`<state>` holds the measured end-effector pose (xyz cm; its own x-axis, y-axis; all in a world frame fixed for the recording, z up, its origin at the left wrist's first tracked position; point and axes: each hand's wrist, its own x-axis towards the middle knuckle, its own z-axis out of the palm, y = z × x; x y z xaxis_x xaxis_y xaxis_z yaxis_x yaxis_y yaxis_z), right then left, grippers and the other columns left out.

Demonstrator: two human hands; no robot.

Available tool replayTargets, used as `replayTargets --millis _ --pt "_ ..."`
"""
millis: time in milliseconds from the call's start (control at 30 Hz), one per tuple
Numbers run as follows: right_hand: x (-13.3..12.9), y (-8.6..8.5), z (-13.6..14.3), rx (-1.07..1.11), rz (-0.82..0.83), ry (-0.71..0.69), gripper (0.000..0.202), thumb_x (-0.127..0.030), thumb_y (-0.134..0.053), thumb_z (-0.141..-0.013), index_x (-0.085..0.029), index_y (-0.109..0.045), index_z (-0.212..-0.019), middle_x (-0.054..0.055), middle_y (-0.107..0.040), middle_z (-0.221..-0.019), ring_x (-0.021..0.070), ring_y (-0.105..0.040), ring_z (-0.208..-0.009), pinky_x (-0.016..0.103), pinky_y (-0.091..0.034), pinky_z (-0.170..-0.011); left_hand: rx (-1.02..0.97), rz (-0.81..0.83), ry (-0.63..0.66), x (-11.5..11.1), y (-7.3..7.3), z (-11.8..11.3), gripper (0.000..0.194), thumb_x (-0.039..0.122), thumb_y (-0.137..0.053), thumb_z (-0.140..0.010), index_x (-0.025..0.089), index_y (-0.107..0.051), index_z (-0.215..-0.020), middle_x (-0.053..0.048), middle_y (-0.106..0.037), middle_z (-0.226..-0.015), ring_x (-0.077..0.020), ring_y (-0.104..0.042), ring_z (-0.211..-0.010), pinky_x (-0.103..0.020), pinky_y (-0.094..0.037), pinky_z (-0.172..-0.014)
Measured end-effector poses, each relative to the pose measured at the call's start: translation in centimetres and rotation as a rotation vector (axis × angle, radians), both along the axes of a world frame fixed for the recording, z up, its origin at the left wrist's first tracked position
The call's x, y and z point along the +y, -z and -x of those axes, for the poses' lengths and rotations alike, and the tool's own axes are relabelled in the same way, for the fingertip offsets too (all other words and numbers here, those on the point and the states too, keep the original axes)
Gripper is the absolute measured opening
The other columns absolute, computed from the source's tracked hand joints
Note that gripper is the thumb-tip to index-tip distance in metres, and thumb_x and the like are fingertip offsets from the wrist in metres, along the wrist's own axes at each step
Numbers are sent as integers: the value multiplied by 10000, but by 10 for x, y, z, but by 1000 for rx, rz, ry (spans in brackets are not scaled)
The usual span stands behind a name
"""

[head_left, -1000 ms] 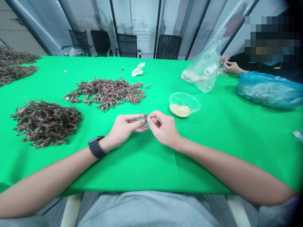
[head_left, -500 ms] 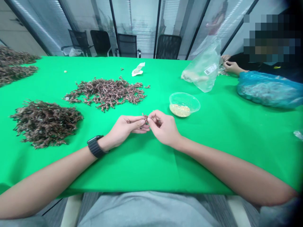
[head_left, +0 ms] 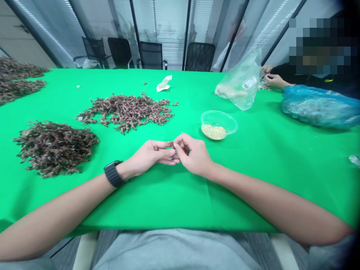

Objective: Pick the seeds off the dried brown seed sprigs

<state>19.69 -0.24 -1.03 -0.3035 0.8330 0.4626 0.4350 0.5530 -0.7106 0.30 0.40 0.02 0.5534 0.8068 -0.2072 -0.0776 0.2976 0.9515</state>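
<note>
My left hand (head_left: 147, 155), with a dark watch on its wrist, pinches a small brown figure-like piece (head_left: 172, 145) between thumb and fingers. The fingertips of my right hand (head_left: 194, 153) are closed on the same piece from the other side. Fine detail of the piece is hidden by the fingers. Beyond my hands lies a loose heap of similar brown pieces (head_left: 129, 110). A denser, darker heap (head_left: 56, 148) sits to the left. A clear round bowl (head_left: 219, 123) holding pale yellow grains stands beyond my right hand.
More brown heaps (head_left: 17, 78) lie at the far left of the green table (head_left: 242, 206). A crumpled white paper (head_left: 164, 83), a clear bag with a label (head_left: 242, 84) and a full blue bag (head_left: 320, 107) are farther back. Another person's hands (head_left: 274, 79) are at the right.
My hands have shifted slightly toward me, and the fingers have moved a little around the brown piece. Behind the glass, a blurred figure has moved left.
</note>
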Motion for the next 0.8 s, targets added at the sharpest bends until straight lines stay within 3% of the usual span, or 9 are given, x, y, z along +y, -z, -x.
replayTargets --millis 333,800 --pt "3 -6 0 -75 28 5 105 -255 -520 -939 -191 -599 -911 -22 -578 -638 113 -481 -547 250 -357 -566 93 -94 -153 -6 -2 -7 425 393 -827 -744 102 -755 -1046 -121 -785 -915 -226 -758 -855 -355 -623 -845" --pt "4 -12 -4 -113 30 -67 61 -185 -529 -895 -183 -578 -860 -35 -554 -615 107 -477 -546 248 -344 -568 156 -145 -137 -6 -1 -7 471 404 -835 -722 109 -753 -1079 -109 -788 -866 -225 -760 -814 -342 -629 -792"
